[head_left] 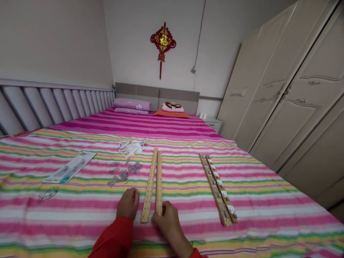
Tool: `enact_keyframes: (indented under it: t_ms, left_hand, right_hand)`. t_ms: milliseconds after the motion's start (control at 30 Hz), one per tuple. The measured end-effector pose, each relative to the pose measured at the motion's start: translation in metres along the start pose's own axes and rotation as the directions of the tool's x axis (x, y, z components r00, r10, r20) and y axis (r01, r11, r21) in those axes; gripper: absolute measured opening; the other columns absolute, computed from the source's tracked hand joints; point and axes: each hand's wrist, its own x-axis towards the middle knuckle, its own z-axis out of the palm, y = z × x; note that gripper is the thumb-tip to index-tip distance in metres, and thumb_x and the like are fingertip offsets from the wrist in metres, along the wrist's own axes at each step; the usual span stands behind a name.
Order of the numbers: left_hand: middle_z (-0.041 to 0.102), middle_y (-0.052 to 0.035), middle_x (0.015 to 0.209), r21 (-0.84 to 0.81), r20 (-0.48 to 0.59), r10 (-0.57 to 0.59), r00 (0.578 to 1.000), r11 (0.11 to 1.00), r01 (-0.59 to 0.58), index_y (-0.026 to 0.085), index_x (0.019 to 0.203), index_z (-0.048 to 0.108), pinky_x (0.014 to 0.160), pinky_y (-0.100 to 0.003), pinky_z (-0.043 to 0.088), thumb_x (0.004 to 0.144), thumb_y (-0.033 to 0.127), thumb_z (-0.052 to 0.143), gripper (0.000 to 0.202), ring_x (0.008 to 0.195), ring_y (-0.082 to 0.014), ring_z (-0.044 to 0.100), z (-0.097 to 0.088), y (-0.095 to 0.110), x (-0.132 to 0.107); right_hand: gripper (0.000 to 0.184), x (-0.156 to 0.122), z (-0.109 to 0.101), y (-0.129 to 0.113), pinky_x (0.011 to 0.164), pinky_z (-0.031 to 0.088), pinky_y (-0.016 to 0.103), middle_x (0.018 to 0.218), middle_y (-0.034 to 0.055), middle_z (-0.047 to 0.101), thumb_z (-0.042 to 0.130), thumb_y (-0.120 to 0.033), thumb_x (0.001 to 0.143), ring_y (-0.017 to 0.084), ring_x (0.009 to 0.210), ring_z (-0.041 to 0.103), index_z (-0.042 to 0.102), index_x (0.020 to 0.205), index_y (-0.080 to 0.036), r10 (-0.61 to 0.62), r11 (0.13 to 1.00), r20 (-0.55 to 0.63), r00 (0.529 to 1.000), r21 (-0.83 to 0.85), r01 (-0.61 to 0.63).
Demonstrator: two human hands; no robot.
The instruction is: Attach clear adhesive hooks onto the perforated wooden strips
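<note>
Two long wooden strips with rows of small holes lie side by side on a striped bedspread, running away from me. My left hand rests on the cloth just left of their near ends, fingers curled under. My right hand is at the near end of the right strip, fingers pinched against it. A second pair of wooden strips, fitted with several white clips, lies further right.
Several clear plastic hooks are scattered left of the strips, with opened packaging behind them and a flat card pack at far left. Pillows lie at the headboard. A wardrobe stands along the right.
</note>
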Motion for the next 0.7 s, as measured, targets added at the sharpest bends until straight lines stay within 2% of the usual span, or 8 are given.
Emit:
enact_keyframes:
  t_ms: [267, 433, 500, 600, 700]
  left_hand:
    - [0.056, -0.0004, 0.066, 0.022, 0.013, -0.008, 1.0, 1.0, 0.007, 0.021, 0.072, 0.054, 0.058, -0.025, 0.041, 0.085, 0.03, 0.04, 0.022, 0.061, -0.0143, 0.054, 0.0, 0.0, 0.0]
    - [0.054, 0.0001, 0.064, 0.033, 0.012, 0.008, 1.0, 0.999, -0.009, 0.021, 0.071, 0.053, 0.058, -0.025, 0.04, 0.085, 0.029, 0.04, 0.021, 0.06, -0.0142, 0.053, 0.0, -0.001, -0.001]
    - [0.054, 0.0002, 0.064, 0.032, -0.004, 0.022, 1.0, 0.999, -0.022, 0.021, 0.07, 0.053, 0.058, -0.025, 0.04, 0.085, 0.028, 0.04, 0.021, 0.06, -0.0141, 0.053, 0.001, -0.001, -0.001]
    - [0.055, -0.0004, 0.065, 0.026, -0.026, 0.032, 0.999, 0.999, -0.031, 0.021, 0.072, 0.054, 0.059, -0.025, 0.041, 0.086, 0.027, 0.039, 0.021, 0.062, -0.0144, 0.053, 0.002, -0.001, -0.002]
    - [0.055, -0.0006, 0.065, 0.017, -0.034, 0.031, 0.999, 0.999, -0.03, 0.021, 0.072, 0.055, 0.059, -0.026, 0.042, 0.086, 0.028, 0.039, 0.021, 0.061, -0.0144, 0.053, 0.002, -0.001, -0.002]
  right_hand:
    - [0.02, -0.009, -0.014, 0.011, 0.052, 0.045, 0.025, 0.064, 0.0054, 0.067, 0.052, -0.011, 0.056, 0.02, 0.059, 0.062, 0.062, 0.072, -0.016, -0.05, 0.997, -0.082, 0.995, -0.056, 0.045]
    - [0.014, -0.017, -0.028, 0.022, 0.046, 0.041, 0.022, 0.054, -0.0019, 0.059, 0.053, -0.016, 0.058, 0.016, 0.05, 0.056, 0.06, 0.07, -0.017, 0.002, 0.994, -0.041, 0.999, 0.113, 0.003]
    - [0.013, -0.021, -0.035, 0.027, 0.046, 0.04, 0.022, 0.052, -0.0036, 0.056, 0.054, -0.017, 0.06, 0.015, 0.049, 0.054, 0.06, 0.071, -0.017, 0.012, 0.991, -0.042, 0.999, 0.134, -0.007]
    - [0.019, -0.027, -0.043, 0.031, 0.051, 0.042, 0.023, 0.058, -0.0016, 0.06, 0.054, -0.017, 0.061, 0.016, 0.054, 0.057, 0.06, 0.079, -0.017, -0.029, 0.999, -0.104, 0.994, 0.03, 0.032]
    - [0.016, -0.033, -0.047, 0.031, 0.052, 0.041, 0.025, 0.063, 0.0007, 0.061, 0.053, -0.016, 0.063, 0.017, 0.055, 0.057, 0.057, 0.079, -0.018, -0.057, 0.99, -0.107, 0.993, -0.131, 0.043]
